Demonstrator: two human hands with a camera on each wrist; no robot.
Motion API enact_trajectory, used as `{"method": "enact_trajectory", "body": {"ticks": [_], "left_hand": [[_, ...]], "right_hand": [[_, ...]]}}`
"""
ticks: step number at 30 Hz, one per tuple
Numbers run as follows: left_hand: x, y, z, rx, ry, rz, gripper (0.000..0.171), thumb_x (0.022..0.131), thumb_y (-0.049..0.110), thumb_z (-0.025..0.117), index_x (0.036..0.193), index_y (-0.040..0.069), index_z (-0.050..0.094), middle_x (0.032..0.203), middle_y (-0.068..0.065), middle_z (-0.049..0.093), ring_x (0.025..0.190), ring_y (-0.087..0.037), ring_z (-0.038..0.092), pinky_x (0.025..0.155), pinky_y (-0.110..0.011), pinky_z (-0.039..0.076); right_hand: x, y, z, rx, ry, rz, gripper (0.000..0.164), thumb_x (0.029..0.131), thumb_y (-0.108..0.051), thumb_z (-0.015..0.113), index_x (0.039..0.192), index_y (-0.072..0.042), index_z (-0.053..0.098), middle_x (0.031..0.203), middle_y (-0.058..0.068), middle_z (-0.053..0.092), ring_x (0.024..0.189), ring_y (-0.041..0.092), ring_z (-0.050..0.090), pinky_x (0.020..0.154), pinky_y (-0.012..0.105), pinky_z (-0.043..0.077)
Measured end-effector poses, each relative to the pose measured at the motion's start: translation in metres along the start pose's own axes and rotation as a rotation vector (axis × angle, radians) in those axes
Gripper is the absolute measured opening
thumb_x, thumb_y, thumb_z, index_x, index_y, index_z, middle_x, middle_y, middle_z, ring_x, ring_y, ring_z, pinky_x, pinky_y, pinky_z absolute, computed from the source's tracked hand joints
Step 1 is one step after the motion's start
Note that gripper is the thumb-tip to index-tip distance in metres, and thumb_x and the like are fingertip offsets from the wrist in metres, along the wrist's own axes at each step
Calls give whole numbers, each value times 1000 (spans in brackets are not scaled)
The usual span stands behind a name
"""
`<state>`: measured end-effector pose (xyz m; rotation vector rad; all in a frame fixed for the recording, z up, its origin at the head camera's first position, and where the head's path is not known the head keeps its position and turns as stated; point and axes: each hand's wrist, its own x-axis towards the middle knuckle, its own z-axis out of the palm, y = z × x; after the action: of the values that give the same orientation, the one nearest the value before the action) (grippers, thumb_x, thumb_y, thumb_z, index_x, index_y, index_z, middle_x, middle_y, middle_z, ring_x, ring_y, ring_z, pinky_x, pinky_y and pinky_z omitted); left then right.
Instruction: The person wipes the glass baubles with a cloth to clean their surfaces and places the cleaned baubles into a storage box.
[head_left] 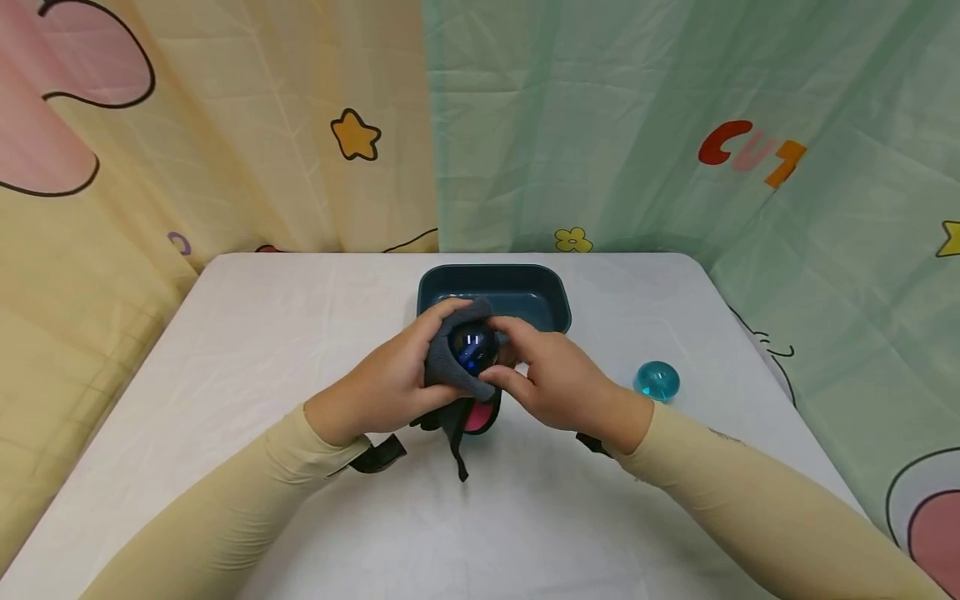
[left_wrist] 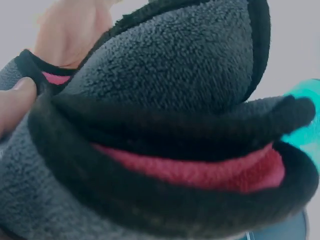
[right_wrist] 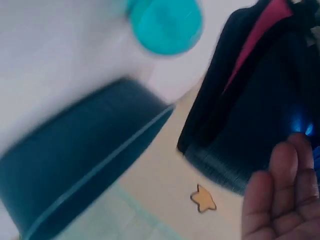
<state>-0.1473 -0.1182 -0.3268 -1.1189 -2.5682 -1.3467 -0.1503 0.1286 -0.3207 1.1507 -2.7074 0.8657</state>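
A dark, shiny ball [head_left: 474, 348] with blue glints sits in a grey fleece cloth [head_left: 444, 367], its underside hidden by folds. My left hand [head_left: 390, 379] grips the cloth around the ball. From the other side my right hand [head_left: 551, 371] holds the ball, thumb and forefinger curved at its right edge. Black edging and a pink lining [head_left: 478, 415] show on the cloth below the hands. In the left wrist view the grey fleece [left_wrist: 165, 65] fills most of the picture. The right wrist view has the fingers [right_wrist: 282, 185] beside the dark cloth [right_wrist: 250, 115].
A dark teal rectangular tray [head_left: 495, 271] stands just behind the hands on the white-covered table [head_left: 322, 292]. To the right of the right hand lies a clear turquoise ball [head_left: 657, 381]. Printed curtains [head_left: 525, 125] hang behind and beside the table.
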Motion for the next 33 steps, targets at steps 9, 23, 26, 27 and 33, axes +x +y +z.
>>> {"method": "enact_trajectory", "body": {"ticks": [9,23,26,27,33], "left_hand": [[0,-2,-2,-30,22,16,88,89,11,85,160,12,32,155,-10,51,136,-25,57,115,-50,47],[0,2,1,23,16,11,90,90,15,85,160,10,30,154,-10,51,136,-25,57,115,-49,47],[0,3,2,36,15,10,90,90,16,86,160,11,30,153,-11,51,134,-26,58,114,-50,48],[0,3,2,35,18,12,90,90,15,86,160,11,31,153,-11,52,134,-26,58,114,-49,48],[0,0,-1,-25,38,46,88,88,10,86,158,10,34,152,-9,53,133,-24,58,114,-47,48]], "right_hand": [[0,-1,1,-92,46,-55,62,100,-27,75,149,-1,48,120,9,75,105,20,75,91,38,62],[-1,1,-1,-21,19,-41,61,100,-18,75,148,3,46,105,6,79,89,15,73,74,31,59],[-1,0,0,119,-11,46,56,103,-21,71,145,4,45,100,4,80,84,10,71,68,28,56],[-1,-1,0,125,-5,55,55,103,-22,70,144,4,47,101,5,80,86,11,72,72,29,58],[-3,-3,-1,-50,42,-74,63,101,-20,73,151,1,42,120,11,76,103,20,74,89,39,62]]}}
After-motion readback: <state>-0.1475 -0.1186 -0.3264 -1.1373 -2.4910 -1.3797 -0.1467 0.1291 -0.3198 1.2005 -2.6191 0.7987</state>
